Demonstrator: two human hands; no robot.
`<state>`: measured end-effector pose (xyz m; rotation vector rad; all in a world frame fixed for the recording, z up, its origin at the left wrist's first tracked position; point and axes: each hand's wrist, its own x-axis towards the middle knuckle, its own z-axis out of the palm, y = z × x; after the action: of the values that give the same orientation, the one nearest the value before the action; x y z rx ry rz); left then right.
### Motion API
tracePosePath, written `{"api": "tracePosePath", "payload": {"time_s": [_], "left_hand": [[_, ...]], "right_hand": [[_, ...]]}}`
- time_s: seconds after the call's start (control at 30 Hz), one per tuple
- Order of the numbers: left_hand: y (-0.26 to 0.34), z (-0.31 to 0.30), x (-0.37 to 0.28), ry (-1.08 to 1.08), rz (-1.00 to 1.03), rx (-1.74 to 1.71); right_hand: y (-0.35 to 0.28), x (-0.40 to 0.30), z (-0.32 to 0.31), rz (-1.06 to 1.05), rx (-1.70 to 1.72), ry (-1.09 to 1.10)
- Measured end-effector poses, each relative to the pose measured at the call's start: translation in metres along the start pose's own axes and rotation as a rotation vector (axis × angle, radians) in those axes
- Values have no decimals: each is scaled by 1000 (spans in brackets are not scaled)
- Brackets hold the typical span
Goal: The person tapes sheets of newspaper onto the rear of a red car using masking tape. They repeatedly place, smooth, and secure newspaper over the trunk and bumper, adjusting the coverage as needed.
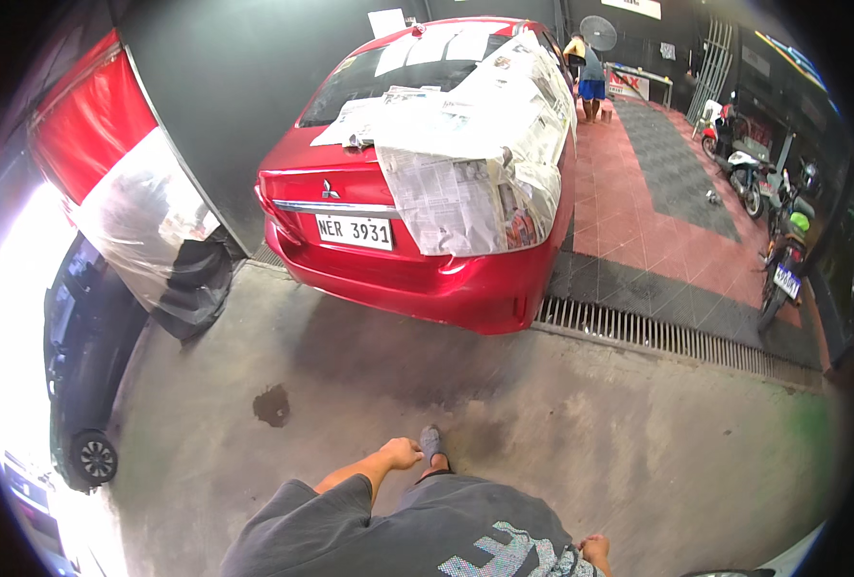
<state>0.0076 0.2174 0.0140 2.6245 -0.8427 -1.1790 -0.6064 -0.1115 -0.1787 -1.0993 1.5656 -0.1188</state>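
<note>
My left hand [402, 453] hangs in front of me above the concrete floor [369, 389], fingers curled in, with nothing visible in it. Low at my right side is my right hand [595, 549]; its fingers look bent, and whether they hold anything is unclear. Ahead stands a red Mitsubishi sedan [398, 278], its rear towards me, out of reach of both hands. Newspaper sheets [447, 193] cover the right part of its trunk lid and rear corner. More paper [427, 49] lies on the rear window and roof.
A floor drain grating [636, 330] runs beside the sedan. Parked motorcycles [783, 252] line the right wall. Farther back, a person [591, 79] stands near a fan [598, 33]. At left are a plastic curtain [138, 209] and a dark car [84, 346]. A dark stain [272, 405] marks the floor.
</note>
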Motion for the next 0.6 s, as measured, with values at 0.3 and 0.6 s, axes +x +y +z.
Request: {"api": "tracePosePath", "payload": {"time_s": [0.3, 0.6], "left_hand": [[-49, -193, 146, 457, 74, -498], [-104, -419, 207, 1072, 227, -906]], "right_hand": [[-128, 50, 136, -47, -106, 49], [-354, 28, 348, -243, -467, -256]]}}
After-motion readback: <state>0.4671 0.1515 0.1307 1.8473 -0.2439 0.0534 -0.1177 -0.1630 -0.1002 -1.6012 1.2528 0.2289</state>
